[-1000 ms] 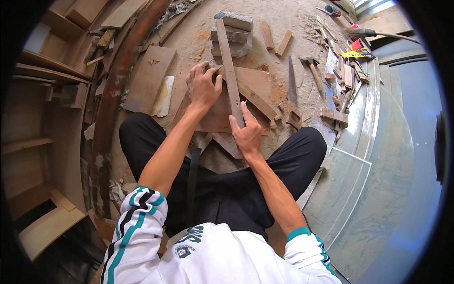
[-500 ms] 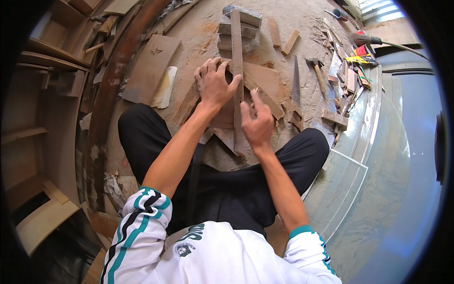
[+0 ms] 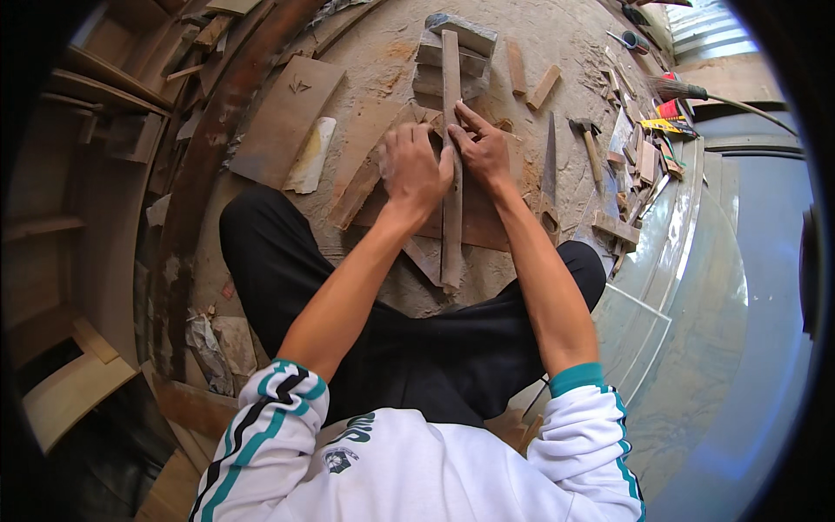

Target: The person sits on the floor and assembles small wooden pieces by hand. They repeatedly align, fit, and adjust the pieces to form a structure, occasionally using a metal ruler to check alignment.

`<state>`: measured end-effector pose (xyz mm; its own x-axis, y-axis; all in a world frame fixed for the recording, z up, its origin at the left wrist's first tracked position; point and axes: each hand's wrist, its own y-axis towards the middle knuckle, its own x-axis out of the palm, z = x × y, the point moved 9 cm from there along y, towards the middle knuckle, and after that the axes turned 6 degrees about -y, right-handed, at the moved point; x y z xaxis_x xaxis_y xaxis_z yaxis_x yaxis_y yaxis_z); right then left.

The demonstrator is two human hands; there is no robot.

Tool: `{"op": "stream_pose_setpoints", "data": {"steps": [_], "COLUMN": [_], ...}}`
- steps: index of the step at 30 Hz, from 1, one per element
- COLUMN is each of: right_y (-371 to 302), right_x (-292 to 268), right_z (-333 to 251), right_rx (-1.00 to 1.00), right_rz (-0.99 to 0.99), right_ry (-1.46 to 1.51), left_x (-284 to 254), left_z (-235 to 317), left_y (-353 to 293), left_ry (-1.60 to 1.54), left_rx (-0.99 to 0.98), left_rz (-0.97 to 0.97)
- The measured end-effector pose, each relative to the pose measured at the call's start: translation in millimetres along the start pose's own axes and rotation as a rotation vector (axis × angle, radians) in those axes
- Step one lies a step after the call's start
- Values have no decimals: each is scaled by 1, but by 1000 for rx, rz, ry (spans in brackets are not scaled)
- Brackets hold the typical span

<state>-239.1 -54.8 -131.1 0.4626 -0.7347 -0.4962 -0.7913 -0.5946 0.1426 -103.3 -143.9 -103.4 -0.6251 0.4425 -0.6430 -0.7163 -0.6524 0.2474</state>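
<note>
A long narrow wooden strip point(image 3: 451, 209) runs away from me between my hands, its far end over a stack of grey blocks point(image 3: 426, 80). My left hand point(image 3: 410, 174) is at the strip's left side, thumb against it; its other fingers are bent, apart from the thumb and slightly blurred, above a slanted wooden piece point(image 3: 355, 193). From the right, my right hand point(image 3: 484, 150) pinches the strip, index finger and thumb on its edge and top. A flat brown board point(image 3: 485, 223) lies beneath. Whether something small is in my right fingers is hidden.
A handsaw point(image 3: 550, 174) and a hammer point(image 3: 591, 152) lie to the right, beside wood offcuts point(image 3: 645, 165) and a glass sheet point(image 3: 687, 348). At the left are a brown panel point(image 3: 291, 117), a long dark beam point(image 3: 196, 174) and wooden shelving point(image 3: 52, 230). Two small blocks point(image 3: 544, 87) lie ahead.
My right hand has moved up and inward onto the strip. My left hand has shifted slightly nearer me along the strip. The whole view has shifted a little.
</note>
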Motion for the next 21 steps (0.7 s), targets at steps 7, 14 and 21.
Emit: {"op": "stream_pose_setpoints", "data": {"steps": [7, 14, 21], "right_y": [-4, -4, -6], "right_x": [2, 3, 1], "right_z": [3, 4, 4], "right_rx": [11, -37, -41], "right_rz": [5, 21, 14], "right_ry": [-76, -146, -188], "left_x": [25, 49, 55], "left_z": [-15, -23, -27], "left_y": [-38, -39, -40], "left_ry": [-209, -284, -368], "left_rx": [-355, -424, -428], "left_rz": [-265, -219, -181]}}
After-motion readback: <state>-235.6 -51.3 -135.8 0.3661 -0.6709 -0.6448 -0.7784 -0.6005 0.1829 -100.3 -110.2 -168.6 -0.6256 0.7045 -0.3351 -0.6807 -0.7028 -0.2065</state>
